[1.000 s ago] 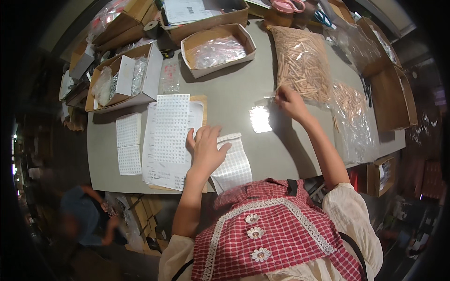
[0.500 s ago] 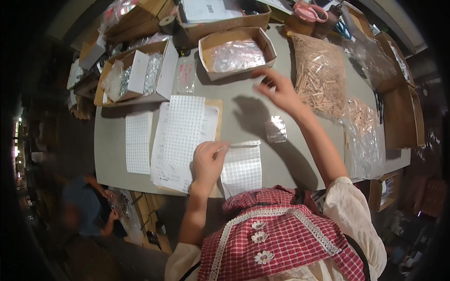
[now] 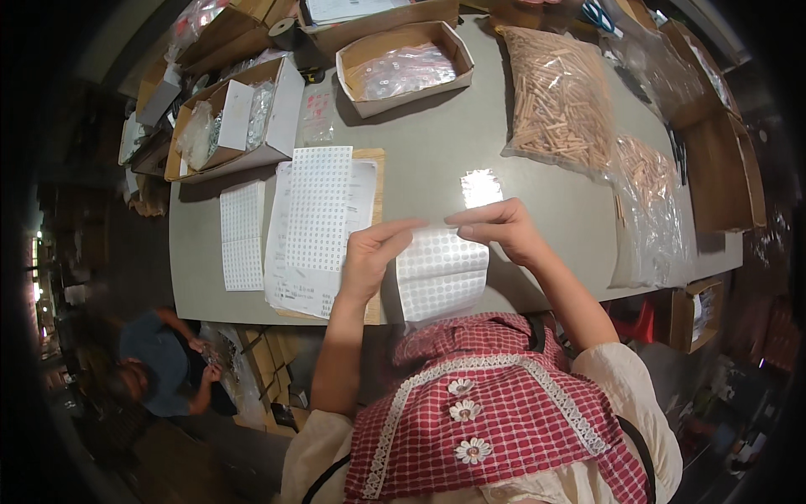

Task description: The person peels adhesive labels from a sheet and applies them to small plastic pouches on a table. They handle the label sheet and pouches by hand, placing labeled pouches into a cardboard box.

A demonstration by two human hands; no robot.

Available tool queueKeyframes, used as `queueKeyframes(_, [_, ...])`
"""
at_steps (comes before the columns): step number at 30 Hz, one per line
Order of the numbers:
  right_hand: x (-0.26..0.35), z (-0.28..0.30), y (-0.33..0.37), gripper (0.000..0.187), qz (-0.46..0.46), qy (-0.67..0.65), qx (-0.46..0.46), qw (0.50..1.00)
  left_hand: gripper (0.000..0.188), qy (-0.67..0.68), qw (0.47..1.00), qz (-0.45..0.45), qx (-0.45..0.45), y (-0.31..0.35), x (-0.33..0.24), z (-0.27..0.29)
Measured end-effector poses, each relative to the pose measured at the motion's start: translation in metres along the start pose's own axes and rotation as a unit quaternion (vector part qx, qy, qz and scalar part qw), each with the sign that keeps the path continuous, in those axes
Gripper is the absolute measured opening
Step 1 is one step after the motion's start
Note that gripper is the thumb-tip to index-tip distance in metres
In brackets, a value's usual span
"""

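A pale sheet of round stickers (image 3: 442,281) is raised at the table's front edge, with a crease across it. My left hand (image 3: 371,259) pinches it by the upper left corner between thumb and fingers. At the upper right, my right hand (image 3: 506,233) has its thumb and forefinger closed on the same sheet. Just beyond the fingertips a small shiny clear plastic bag (image 3: 481,188) lies flat. To the left, a printed label sheet (image 3: 317,210) rests on a stack of papers (image 3: 359,206), and another label sheet (image 3: 242,235) lies beside them.
An open carton of clear bags (image 3: 405,71) stands at the back. A divided box of metal hardware (image 3: 239,118) is at far left. Two bags of wooden dowels, one large (image 3: 558,97) and one smaller (image 3: 651,210), lie right. Another person (image 3: 168,357) works at lower left.
My right hand has come down from near the carton to the sticker sheet. The sheet's upper edge, folded over before, is now raised between both hands. The view has shifted slightly.
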State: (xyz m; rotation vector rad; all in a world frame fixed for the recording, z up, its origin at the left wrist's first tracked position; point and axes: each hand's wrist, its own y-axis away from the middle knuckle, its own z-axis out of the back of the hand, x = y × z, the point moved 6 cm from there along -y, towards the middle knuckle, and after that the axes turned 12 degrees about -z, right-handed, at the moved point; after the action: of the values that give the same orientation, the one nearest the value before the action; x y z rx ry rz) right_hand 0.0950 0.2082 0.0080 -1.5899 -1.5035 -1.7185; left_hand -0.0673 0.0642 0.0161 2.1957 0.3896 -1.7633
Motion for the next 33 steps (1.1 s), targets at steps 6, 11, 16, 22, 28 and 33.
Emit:
queueKeyframes(6, [-0.006,0.004,0.031,0.028,0.06,0.084,-0.031,0.994,0.028,0.058,0.998,0.027,0.031,0.01,0.007,-0.011])
queueKeyframes(11, [0.006,-0.007,0.058,0.035,0.189,0.202,-0.068,0.958,0.023,0.015,0.999,0.04,0.007,0.014,0.009,-0.03])
queueKeyframes(16, [0.004,-0.007,0.069,0.025,0.022,0.046,-0.038,0.998,0.017,-0.137,0.99,0.017,0.007,0.022,0.016,-0.027])
queueKeyframes(22, [0.009,-0.018,0.068,0.024,0.068,0.194,-0.088,0.975,0.015,-0.103,0.994,-0.021,0.029,0.027,0.008,-0.043])
queueKeyframes(28, [-0.008,-0.017,0.072,0.024,0.088,0.185,-0.092,0.974,0.016,0.005,1.0,-0.008,-0.01,0.035,0.029,-0.044])
queueKeyframes(33, [0.007,-0.029,0.075,0.02,0.185,0.344,-0.153,0.908,0.018,-0.13,0.991,-0.038,0.0,0.034,0.034,-0.046])
